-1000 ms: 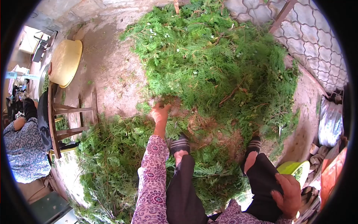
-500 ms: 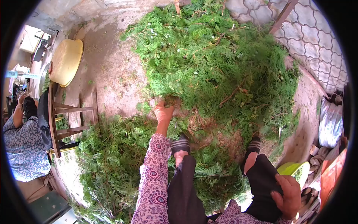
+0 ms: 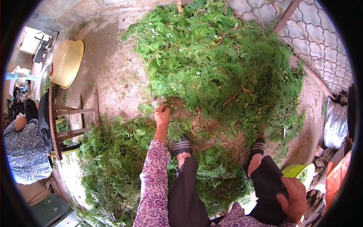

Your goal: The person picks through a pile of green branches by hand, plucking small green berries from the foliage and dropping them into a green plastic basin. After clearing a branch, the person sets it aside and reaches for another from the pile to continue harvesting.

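Note:
My left hand (image 3: 162, 115) reaches out over the ground at the gap between two heaps of green conifer sprigs. Its fingers are pinched together; whatever may be in them is too small to make out. Beyond it spreads the far heap (image 3: 204, 56), leafy with some pale small cones and brown twigs. The near heap (image 3: 109, 159) lies to the left of my legs and continues between them. My right hand (image 3: 293, 196) rests on my right leg near the knee, thumb and fingers apart, holding nothing visible.
A yellow basin (image 3: 68, 64) leans at the left beside a wooden stool frame (image 3: 75, 111). A person in a patterned top (image 3: 26, 151) sits at far left. Wire mesh (image 3: 317, 45) borders the right, above a plastic sack (image 3: 334, 125). A lime-green bowl (image 3: 310, 176) stands by my right knee.
My left hand has drawn slightly left, its fingers now closer together. My right hand stays on my leg. The other person's arm at far left has shifted a little.

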`<state>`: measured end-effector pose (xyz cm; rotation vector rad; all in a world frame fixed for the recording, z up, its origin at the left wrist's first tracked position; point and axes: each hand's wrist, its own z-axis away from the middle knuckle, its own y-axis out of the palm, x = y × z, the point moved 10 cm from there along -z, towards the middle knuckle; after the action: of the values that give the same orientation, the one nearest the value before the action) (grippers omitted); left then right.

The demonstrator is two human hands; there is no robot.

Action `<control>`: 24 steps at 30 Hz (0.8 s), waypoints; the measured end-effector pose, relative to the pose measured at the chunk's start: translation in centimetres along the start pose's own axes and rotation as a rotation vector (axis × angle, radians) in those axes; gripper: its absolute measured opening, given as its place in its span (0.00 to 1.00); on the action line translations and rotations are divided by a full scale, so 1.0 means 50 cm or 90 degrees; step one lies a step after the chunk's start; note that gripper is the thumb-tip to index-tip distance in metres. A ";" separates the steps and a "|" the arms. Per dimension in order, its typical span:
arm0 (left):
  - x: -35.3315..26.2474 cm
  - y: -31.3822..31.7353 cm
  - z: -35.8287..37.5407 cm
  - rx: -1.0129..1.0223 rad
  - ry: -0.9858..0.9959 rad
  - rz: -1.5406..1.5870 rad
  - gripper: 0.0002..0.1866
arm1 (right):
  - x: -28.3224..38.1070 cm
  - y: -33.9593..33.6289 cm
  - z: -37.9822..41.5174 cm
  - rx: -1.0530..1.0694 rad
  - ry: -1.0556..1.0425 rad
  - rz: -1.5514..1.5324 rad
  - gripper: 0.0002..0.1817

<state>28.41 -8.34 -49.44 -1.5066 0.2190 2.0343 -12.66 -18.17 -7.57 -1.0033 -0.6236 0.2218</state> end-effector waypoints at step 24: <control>-0.088 0.109 0.131 0.365 -0.260 0.587 0.11 | 0.006 -0.001 0.000 0.009 -0.022 0.033 0.25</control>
<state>20.89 -11.34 -44.29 -0.6271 1.3898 2.5533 -12.43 -18.08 -7.42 -1.0051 -0.6265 0.2894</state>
